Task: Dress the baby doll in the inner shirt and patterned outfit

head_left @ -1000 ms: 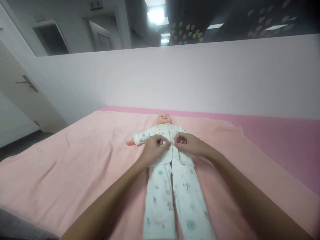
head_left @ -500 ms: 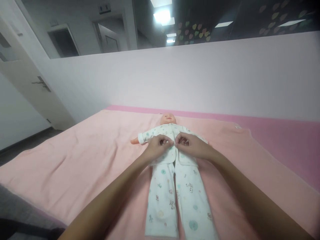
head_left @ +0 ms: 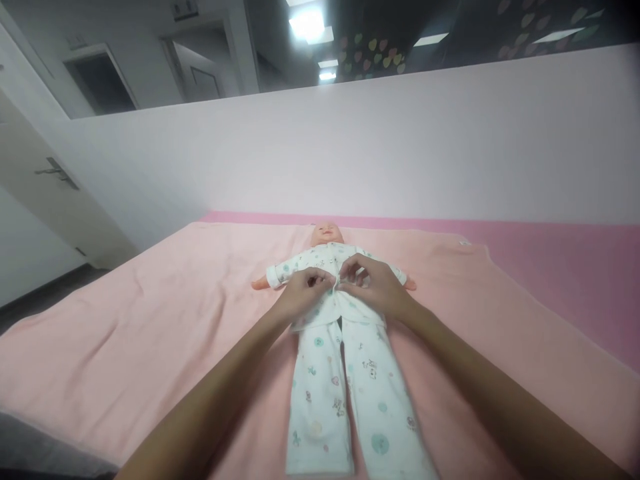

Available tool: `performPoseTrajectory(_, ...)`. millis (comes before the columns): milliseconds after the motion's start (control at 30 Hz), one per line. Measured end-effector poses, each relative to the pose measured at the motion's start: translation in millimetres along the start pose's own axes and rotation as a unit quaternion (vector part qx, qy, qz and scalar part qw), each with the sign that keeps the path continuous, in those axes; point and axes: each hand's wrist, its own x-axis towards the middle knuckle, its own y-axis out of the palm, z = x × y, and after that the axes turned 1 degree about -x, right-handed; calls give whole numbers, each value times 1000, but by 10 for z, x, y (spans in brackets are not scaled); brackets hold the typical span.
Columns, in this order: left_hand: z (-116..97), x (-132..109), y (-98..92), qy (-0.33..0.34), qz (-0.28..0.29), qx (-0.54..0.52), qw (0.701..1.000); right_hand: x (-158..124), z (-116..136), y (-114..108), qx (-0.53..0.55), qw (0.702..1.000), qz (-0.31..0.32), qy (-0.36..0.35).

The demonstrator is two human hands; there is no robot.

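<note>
A baby doll (head_left: 326,235) lies on its back on a pink blanket (head_left: 150,313), head toward the wall. It wears a white printed jacket (head_left: 300,263) and matching white printed trousers (head_left: 345,393). My left hand (head_left: 303,291) and my right hand (head_left: 373,283) meet over the doll's belly. Both pinch the front edges of the jacket together at its middle, fingers curled. The doll's bare hand (head_left: 259,285) sticks out of the left sleeve.
The blanket covers a darker pink surface (head_left: 565,267) that runs along a low white wall (head_left: 350,153). A white door (head_left: 45,193) with a handle stands at the left. Grey floor (head_left: 30,307) shows beyond the blanket's left edge.
My two hands have drawn closer together over the jacket front and shifted slightly up the doll's body. The view swung a little left.
</note>
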Motion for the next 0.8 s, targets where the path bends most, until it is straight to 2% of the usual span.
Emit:
performPoseTrajectory(167, -17, -15, 2, -4, 4, -9, 1000, -70, 14, 60, -31, 998, -45, -14)
performPoseTrajectory(500, -26, -65, 47, 15, -20, -6, 1000, -141, 2, 152, -86, 994, -62, -38)
performPoseTrajectory(800, 36, -49, 58, 20, -12, -20, 1000, -173, -2, 182, -92, 990, -86, -58)
